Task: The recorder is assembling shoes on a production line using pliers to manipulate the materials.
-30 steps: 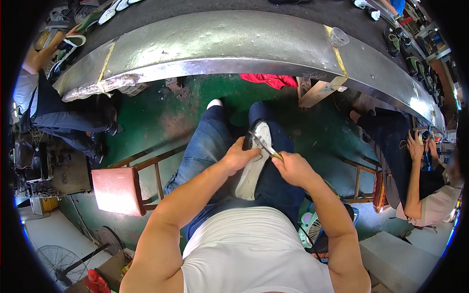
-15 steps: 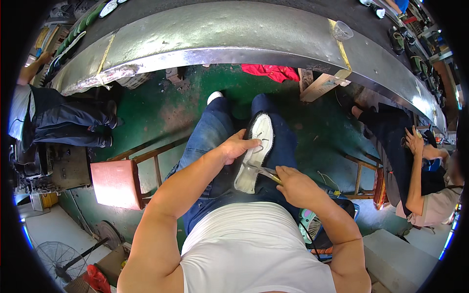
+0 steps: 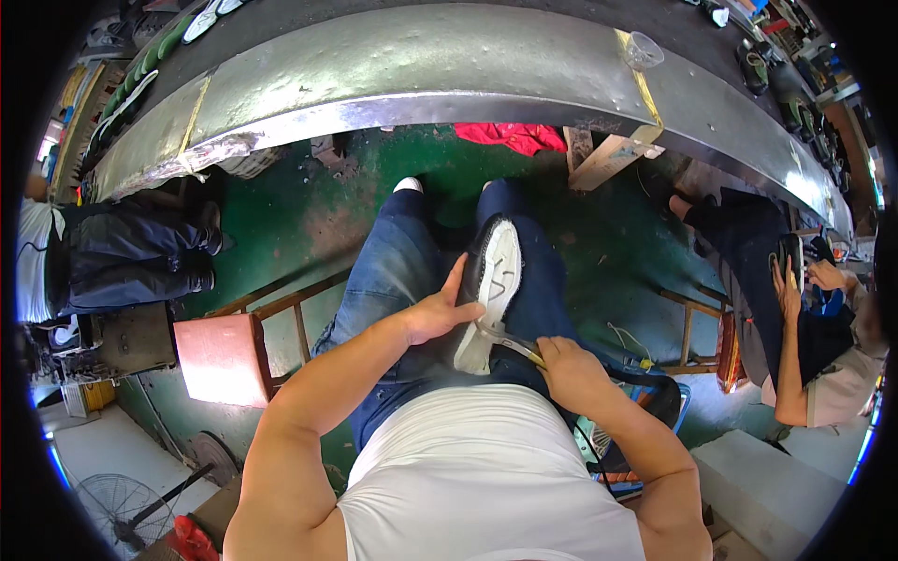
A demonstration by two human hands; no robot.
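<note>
A shoe (image 3: 502, 271) lies bottom up on my lap, its pale underside bordered by a dark edge and marked with a dark squiggle. My left hand (image 3: 438, 316) grips it from the left side, thumb pressed on the underside near the middle and the index finger stretched along the edge. In my right hand (image 3: 572, 371) is what looks like a pair of pincers (image 3: 513, 343), with a curved metal head and a yellowish handle. Its head touches the shoe's underside just below my left thumb. The fingers under the shoe are hidden.
A long metal-covered bench (image 3: 402, 70) runs across in front, holding a clear plastic cup (image 3: 643, 51). A padded stool (image 3: 221, 360) stands at left. Co-workers sit at right (image 3: 795, 309) and left (image 3: 122, 248). A fan (image 3: 122, 510) is at lower left; red cloth (image 3: 513, 136) lies under the bench.
My left thumb has slid down the underside toward me, and the hand now lies lower. The pincers' head has moved slightly right and down, staying at the shoe.
</note>
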